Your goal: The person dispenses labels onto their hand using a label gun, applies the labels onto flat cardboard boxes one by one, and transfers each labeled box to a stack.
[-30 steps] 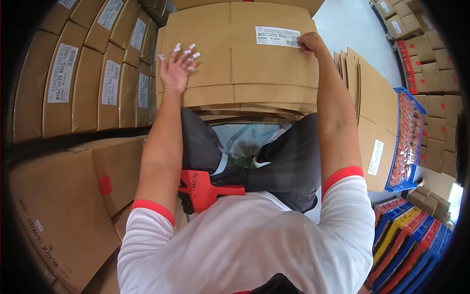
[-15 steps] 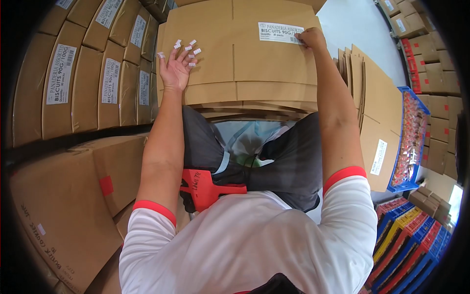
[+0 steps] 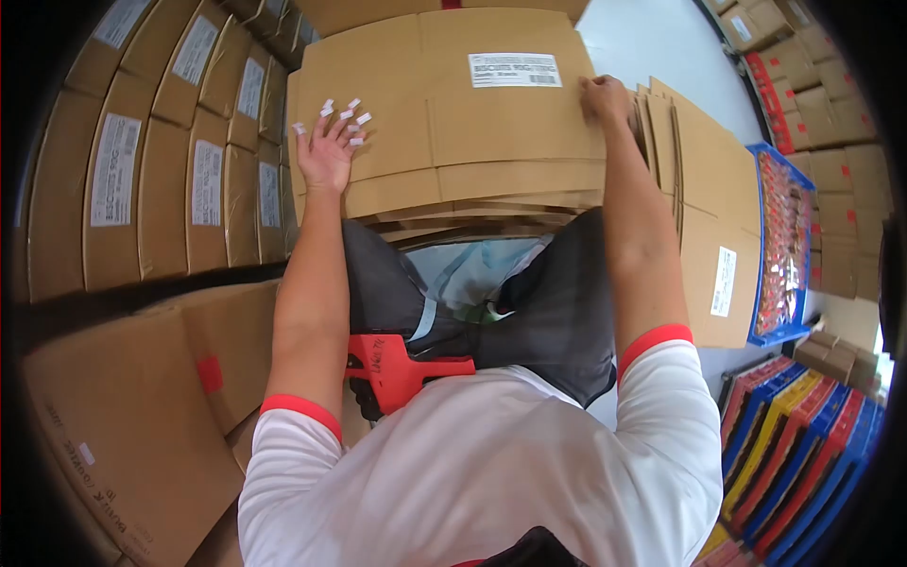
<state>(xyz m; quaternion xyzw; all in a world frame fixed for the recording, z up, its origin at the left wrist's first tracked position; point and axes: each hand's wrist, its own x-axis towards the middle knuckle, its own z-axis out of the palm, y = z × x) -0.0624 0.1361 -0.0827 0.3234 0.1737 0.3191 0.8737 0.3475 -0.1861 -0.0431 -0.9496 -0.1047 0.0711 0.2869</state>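
Note:
Flattened cardboard boxes [image 3: 378, 76] lie stacked in front of me, the top one bearing a white printed label [image 3: 515, 70]. My left hand [image 3: 326, 156] is palm up over the stack's left side, fingers spread, with several small white stickers [image 3: 347, 114] on the fingertips. At the right edge of the top box is my right hand [image 3: 603, 98], its fingers curled together and slightly blurred; what they grip, if anything, is hidden. A red label gun [image 3: 392, 370] rests at my lap.
Labelled cartons [image 3: 118, 165] are stacked at the left, with a large carton [image 3: 123, 416] below them. More flattened boxes [image 3: 713, 189] lean at the right beside a blue crate [image 3: 782, 331] of packets. Colourful stacked crates [image 3: 794, 425] stand at the lower right.
My right hand has moved off the white label to the top box's right edge. The label now shows whole. My left hand stays spread with the stickers.

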